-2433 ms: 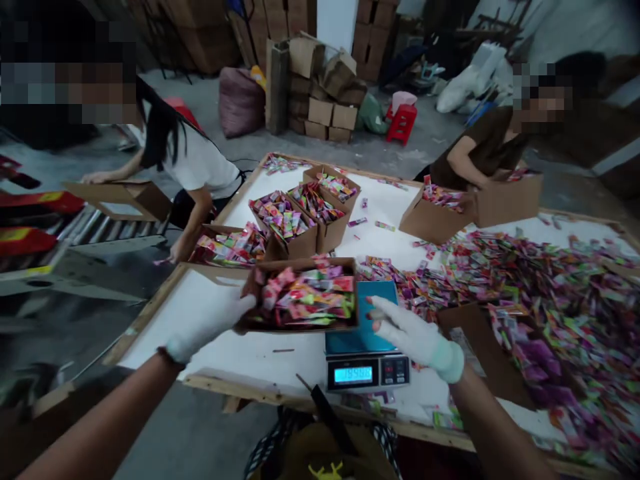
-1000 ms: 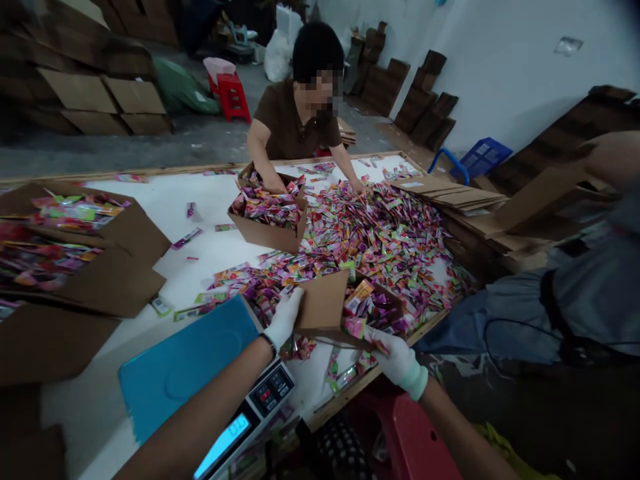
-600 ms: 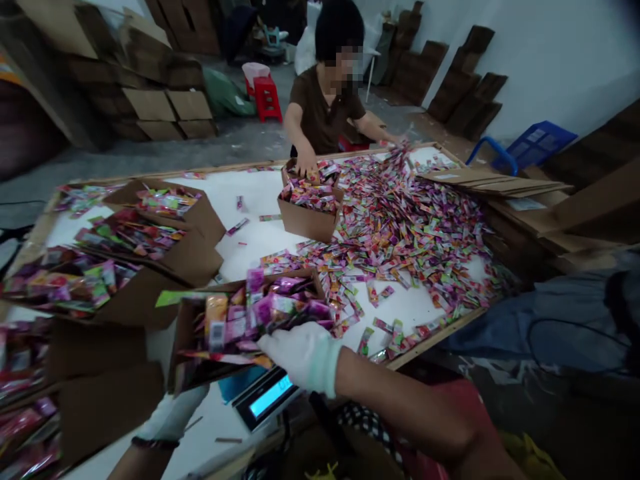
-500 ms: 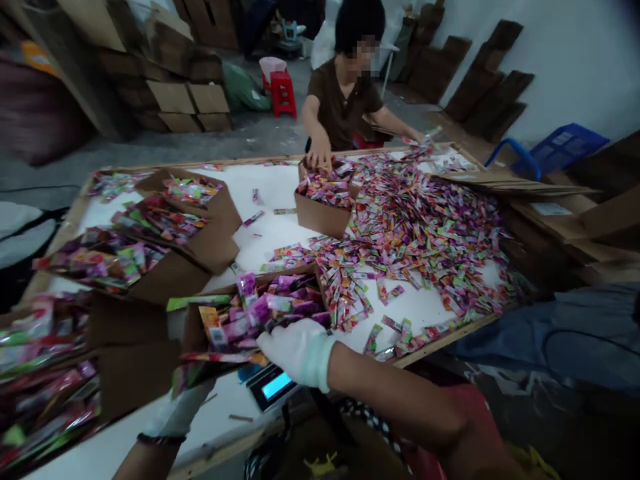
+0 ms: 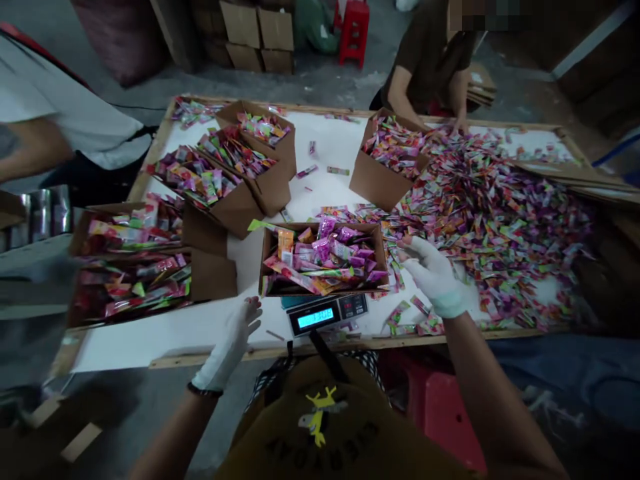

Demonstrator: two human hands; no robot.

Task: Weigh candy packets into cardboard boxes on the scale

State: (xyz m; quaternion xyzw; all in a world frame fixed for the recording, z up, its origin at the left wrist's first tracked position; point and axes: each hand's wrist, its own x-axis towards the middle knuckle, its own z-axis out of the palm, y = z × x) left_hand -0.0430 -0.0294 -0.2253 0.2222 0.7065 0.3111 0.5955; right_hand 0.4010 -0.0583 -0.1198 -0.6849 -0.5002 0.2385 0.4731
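A cardboard box (image 5: 324, 293) full of small colourful packets (image 5: 325, 257) rests on a digital scale (image 5: 327, 315) with a lit blue display. My left hand (image 5: 231, 339), in a white glove with bare fingertips, is just off the box's lower left corner, fingers apart and holding nothing. To the right of the box, my gloved right hand (image 5: 429, 270) hovers by the loose packets (image 5: 500, 220), its fingers spread and no packet in its grasp. Neither hand touches the box.
Several other filled boxes (image 5: 213, 275) stand at the left of the white table (image 5: 130, 347). Across it a co-worker (image 5: 425, 60) reaches into the packet pile beside another filled box (image 5: 383, 183). Another person (image 5: 60, 113) is at the left. A red stool (image 5: 453, 420) stands beside me.
Both my hands have come away from the box, the left leftward and the right rightward. My view has turned down and left. The co-worker's hands have moved onto the pile.
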